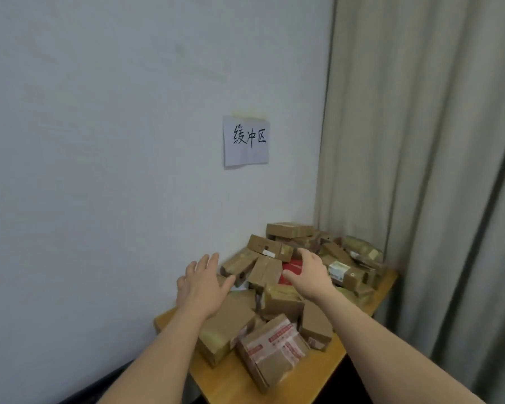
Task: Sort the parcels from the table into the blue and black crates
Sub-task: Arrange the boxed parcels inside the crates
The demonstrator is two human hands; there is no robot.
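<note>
Several brown cardboard parcels [277,304] lie heaped on a wooden table [312,371] in the room's corner. A red parcel [289,271] shows in the middle of the heap, and a brown box [264,272] leans just left of it. My left hand [203,282] hovers over the left side of the heap with fingers spread, holding nothing. My right hand [309,274] reaches over the red parcel with fingers loosely bent above it; I cannot see a grip. Neither crate is in view.
A white wall stands right behind the table, with a paper sign [245,139] taped on it. A beige curtain [420,170] hangs along the table's right side. A parcel with red-printed tape [274,349] lies near the front edge. Something dark [99,386] sits low at the left.
</note>
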